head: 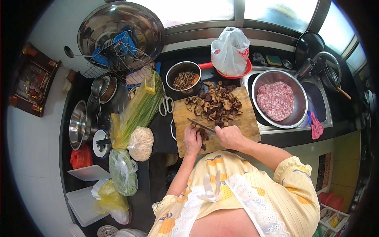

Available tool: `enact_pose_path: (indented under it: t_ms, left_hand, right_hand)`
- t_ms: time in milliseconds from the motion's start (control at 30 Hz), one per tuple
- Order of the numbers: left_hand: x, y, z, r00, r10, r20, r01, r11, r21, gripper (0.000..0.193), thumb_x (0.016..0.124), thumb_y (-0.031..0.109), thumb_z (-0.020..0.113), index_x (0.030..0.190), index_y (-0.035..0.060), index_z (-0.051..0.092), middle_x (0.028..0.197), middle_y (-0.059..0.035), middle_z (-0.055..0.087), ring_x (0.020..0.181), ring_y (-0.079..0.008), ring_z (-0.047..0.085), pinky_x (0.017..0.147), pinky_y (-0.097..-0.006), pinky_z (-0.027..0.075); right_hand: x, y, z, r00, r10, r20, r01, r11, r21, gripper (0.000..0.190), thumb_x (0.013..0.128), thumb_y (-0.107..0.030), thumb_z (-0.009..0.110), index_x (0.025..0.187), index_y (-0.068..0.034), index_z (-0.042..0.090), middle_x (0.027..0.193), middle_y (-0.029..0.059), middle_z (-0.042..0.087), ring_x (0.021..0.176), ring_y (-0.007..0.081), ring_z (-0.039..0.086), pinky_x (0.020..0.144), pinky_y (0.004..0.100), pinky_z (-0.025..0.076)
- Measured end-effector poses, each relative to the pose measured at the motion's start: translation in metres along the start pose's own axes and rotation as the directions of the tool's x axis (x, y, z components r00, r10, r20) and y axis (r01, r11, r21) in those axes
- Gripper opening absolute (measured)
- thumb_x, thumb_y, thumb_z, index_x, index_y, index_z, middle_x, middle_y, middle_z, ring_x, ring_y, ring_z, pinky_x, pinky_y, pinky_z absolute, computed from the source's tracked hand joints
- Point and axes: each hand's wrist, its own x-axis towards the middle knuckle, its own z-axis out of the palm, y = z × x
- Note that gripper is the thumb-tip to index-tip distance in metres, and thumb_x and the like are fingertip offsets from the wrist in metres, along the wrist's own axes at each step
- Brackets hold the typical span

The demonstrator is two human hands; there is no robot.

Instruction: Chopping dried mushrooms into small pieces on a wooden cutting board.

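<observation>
My right hand (229, 137) is closed around the handle of a kitchen knife (202, 125), whose blade points left over a wooden cutting board (248, 118). Bent fingers of my left hand (192, 140) press on a few dark brown mushroom pieces (203, 135) near the board's front, just below the blade. A large heap of sliced dried mushrooms (217, 102) covers the back of the board. Behind it stands a steel pot (183, 77) with chopped brown and orange bits. Raw minced meat (275, 100) lies in a steel bowl (300, 112) at the right.
Kitchen scissors (166, 105) lie left of the board, beside bagged green stalks (145, 103) and a bag of pale crumbs (141, 144). A white plastic bag (230, 53) sits in a red strainer (249, 68) behind. The meat bowl rests over the sink (324, 103), near the tap (337, 63).
</observation>
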Motion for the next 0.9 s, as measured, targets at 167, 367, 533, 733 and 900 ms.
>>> enact_pose_path:
  t_ms: [167, 367, 533, 733, 900]
  left_hand:
    - [-0.001, -0.002, 0.003, 0.999, -0.028, -0.023, 0.029, 1.000, 0.007, 0.018, 0.074, 0.000, 0.059, 0.092, -0.0022, 0.059, 0.102, -0.0192, 0.057, 0.098, -0.0386, 0.054, 0.084, -0.0444, 0.045]
    - [0.001, 0.000, 0.002, 0.998, -0.050, -0.037, 0.051, 0.999, 0.014, 0.016, 0.073, -0.002, 0.057, 0.088, -0.0024, 0.059, 0.093, -0.0200, 0.057, 0.092, -0.0390, 0.054, 0.080, -0.0448, 0.045]
    - [-0.001, -0.001, 0.002, 0.997, -0.074, -0.011, 0.074, 0.997, -0.005, 0.015, 0.073, -0.003, 0.057, 0.087, -0.0023, 0.059, 0.092, -0.0198, 0.058, 0.090, -0.0391, 0.055, 0.079, -0.0442, 0.045]
    - [0.002, -0.001, 0.003, 0.998, -0.010, -0.058, 0.009, 1.000, -0.019, 0.015, 0.073, -0.004, 0.056, 0.088, -0.0023, 0.058, 0.094, -0.0193, 0.059, 0.089, -0.0382, 0.055, 0.079, -0.0433, 0.046]
    - [-0.003, -0.006, 0.003, 0.998, -0.018, -0.061, 0.017, 1.000, -0.020, 0.015, 0.073, -0.004, 0.056, 0.088, -0.0023, 0.057, 0.094, -0.0198, 0.058, 0.091, -0.0380, 0.055, 0.079, -0.0436, 0.046]
  right_hand:
    - [0.009, -0.005, -0.006, 0.995, -0.089, 0.033, 0.092, 0.989, -0.112, 0.009, 0.078, -0.009, 0.052, 0.081, -0.001, 0.050, 0.058, 0.0149, 0.061, 0.053, 0.0311, 0.063, 0.048, 0.0409, 0.048]
    - [0.020, -0.004, -0.005, 0.978, -0.195, 0.078, 0.206, 0.960, -0.189, 0.007, 0.080, -0.010, 0.051, 0.078, -0.003, 0.050, 0.054, 0.0119, 0.060, 0.051, 0.0264, 0.064, 0.044, 0.0369, 0.047]
    - [0.034, -0.001, 0.005, 0.972, -0.205, 0.112, 0.222, 0.960, -0.169, 0.006, 0.079, -0.009, 0.051, 0.076, -0.003, 0.050, 0.055, 0.0119, 0.060, 0.051, 0.0268, 0.064, 0.044, 0.0374, 0.047]
    - [0.054, 0.009, 0.024, 0.979, -0.202, -0.007, 0.201, 0.976, -0.083, 0.007, 0.076, -0.007, 0.053, 0.076, -0.001, 0.051, 0.057, 0.0146, 0.062, 0.054, 0.0299, 0.065, 0.047, 0.0392, 0.049]
    - [0.041, 0.003, -0.010, 0.959, -0.234, 0.159, 0.256, 0.957, -0.136, 0.008, 0.075, -0.006, 0.054, 0.077, 0.000, 0.049, 0.058, 0.0161, 0.061, 0.054, 0.0304, 0.064, 0.045, 0.0395, 0.048]
